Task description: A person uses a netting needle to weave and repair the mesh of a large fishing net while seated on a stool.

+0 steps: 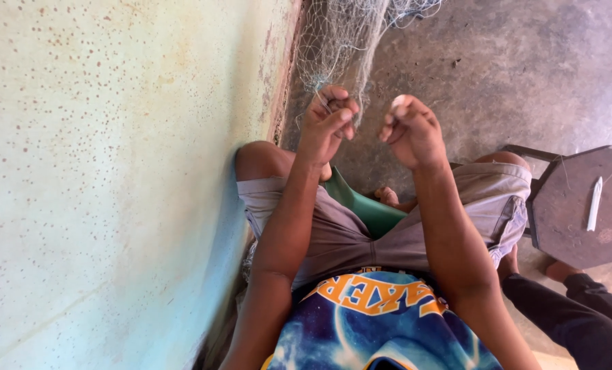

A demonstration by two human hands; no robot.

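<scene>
- My left hand is raised in front of me, fingers curled tight, thumb pressed against the forefinger; it pinches strands of the fishing net where the mesh gathers to a bunch.
- The net hangs from the top of the view, pale and fine, along the seam between the speckled wall and the concrete floor. Its lower end runs down into my left fingers.
- My right hand sits just beside the left, apart from it by a narrow gap. Fingers are folded into a loose fist, thumb tip up.
- I cannot tell what the right hand has in it. No tool shows between the fingers; any thread there is too thin to make out.
- Both forearms rise from my lap. I am seated, in grey shorts and a blue printed shirt, with knees spread.
- A green seat shows between my thighs.
- To my right stands a dark wooden stool with an eight-sided top. A slim white stick-shaped object lies on it, well apart from both hands.
- Below the stool, another person's leg in dark trousers enters from the lower right corner.
</scene>
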